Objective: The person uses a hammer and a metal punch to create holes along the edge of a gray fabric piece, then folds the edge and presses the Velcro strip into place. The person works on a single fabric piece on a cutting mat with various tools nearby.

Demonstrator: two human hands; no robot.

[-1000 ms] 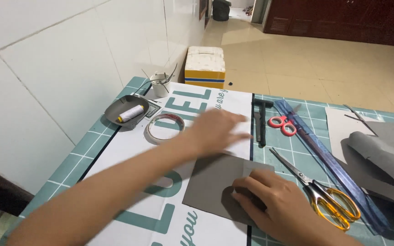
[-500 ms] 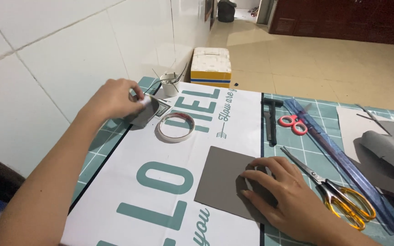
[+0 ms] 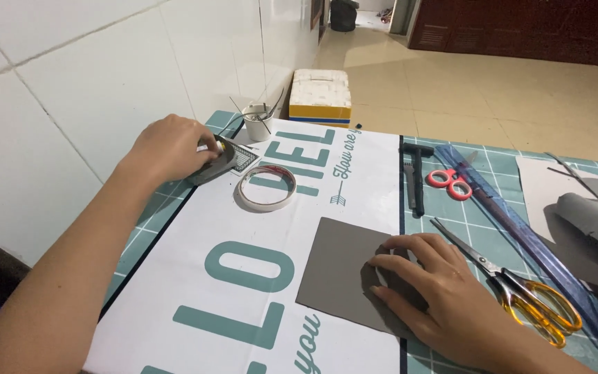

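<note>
Grey card sheet (image 3: pixel 344 273) on white printed poster (image 3: pixel 195 305), teal cutting-mat tabletop (image 3: pixel 493 232).

Right hand (image 3: pixel 437 294) lies flat on the sheet's right edge, fingers spread, as half a second ago. Left hand (image 3: pixel 171 149) stays far left at the small dark tray (image 3: pixel 226 161), its grip now pressed together on a small yellowish object; a second ago it hovered over the poster's middle. Tape roll (image 3: pixel 266 188) just beside the tray. Yellow-handled scissors (image 3: pixel 520 294) near the right hand; red scissors (image 3: pixel 450 184) and blue ruler (image 3: pixel 527 242) beyond.
</note>
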